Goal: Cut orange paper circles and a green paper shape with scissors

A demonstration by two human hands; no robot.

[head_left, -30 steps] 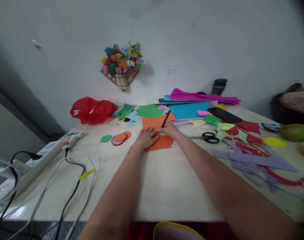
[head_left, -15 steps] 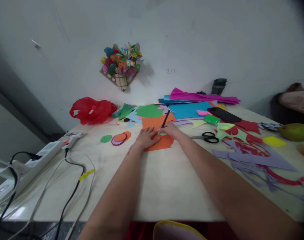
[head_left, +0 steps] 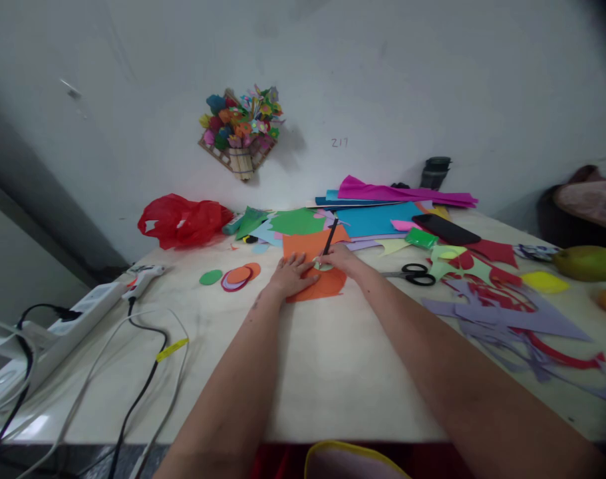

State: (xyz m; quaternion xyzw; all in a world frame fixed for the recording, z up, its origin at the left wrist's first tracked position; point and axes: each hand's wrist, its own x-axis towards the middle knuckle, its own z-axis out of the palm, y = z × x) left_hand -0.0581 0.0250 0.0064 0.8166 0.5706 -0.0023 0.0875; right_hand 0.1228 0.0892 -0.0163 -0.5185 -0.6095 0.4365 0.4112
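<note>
My left hand point(head_left: 293, 275) lies flat with fingers spread on a sheet of orange paper point(head_left: 316, 285) in the middle of the table. My right hand point(head_left: 338, 257) is closed round a dark pencil point(head_left: 329, 237), whose tip rests on the orange paper beside a small pale green round piece point(head_left: 324, 267). The pencil's upper end points away from me, toward the wall.
Black scissors point(head_left: 415, 273) lie right of my right hand. Paper circles point(head_left: 237, 276) sit to the left, a red plastic bag point(head_left: 181, 219) behind them. Coloured sheets point(head_left: 377, 214) and a phone point(head_left: 445, 229) are at the back, purple and red scraps point(head_left: 507, 310) on the right. A power strip point(head_left: 58, 334) and cables are at left.
</note>
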